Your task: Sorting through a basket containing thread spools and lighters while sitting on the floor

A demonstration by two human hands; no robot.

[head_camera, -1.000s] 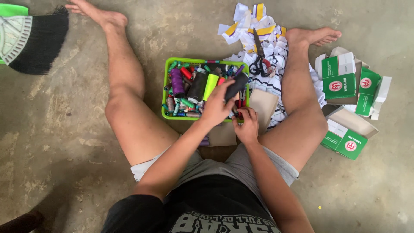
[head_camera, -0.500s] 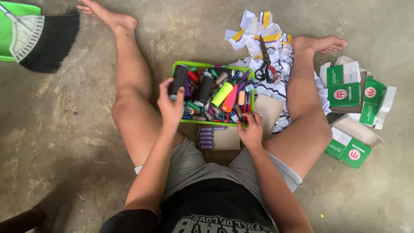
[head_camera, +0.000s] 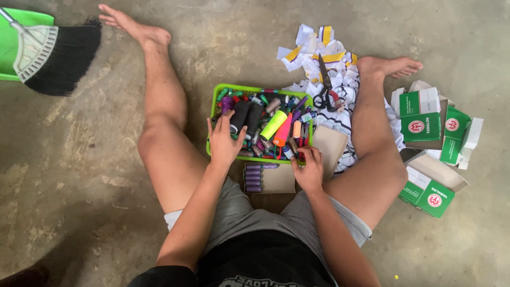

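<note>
- Grey shorts of soft cloth cover the person's lap at the bottom of the view, with bare legs spread wide on the rough, mottled concrete floor (head_camera: 79,175).
- Between the thighs lies a flat brown cardboard box (head_camera: 279,178) holding a short row of purple thread spools (head_camera: 254,177), small cylinders stacked side by side.
- The right hand (head_camera: 309,169) rests at the near right corner of the basket, fingers curled down on its rim; whether it pinches anything there cannot be told.
- The left hand (head_camera: 224,142) lies at the near left edge of the basket, fingers spread and half open, its tips touching a dark spool (head_camera: 240,116); no firm grip shows.
- The green plastic basket (head_camera: 217,98), rectangular with slotted walls, sits between the knees and is heaped with thread spools: dark cylinders, a neon yellow cone (head_camera: 273,125), a pink cone (head_camera: 283,132) and many small bright ones.
- Just beyond, a crumpled heap of white cloth with yellow and purple stripes (head_camera: 319,56) lies by the right foot, and black-handled scissors (head_camera: 325,90) lie on it.
- To the right, green and white cardboard cartons (head_camera: 422,119) are scattered, some open.
- Far left, a black-bristled broom (head_camera: 64,56) lies against a green dustpan (head_camera: 16,32).
</note>
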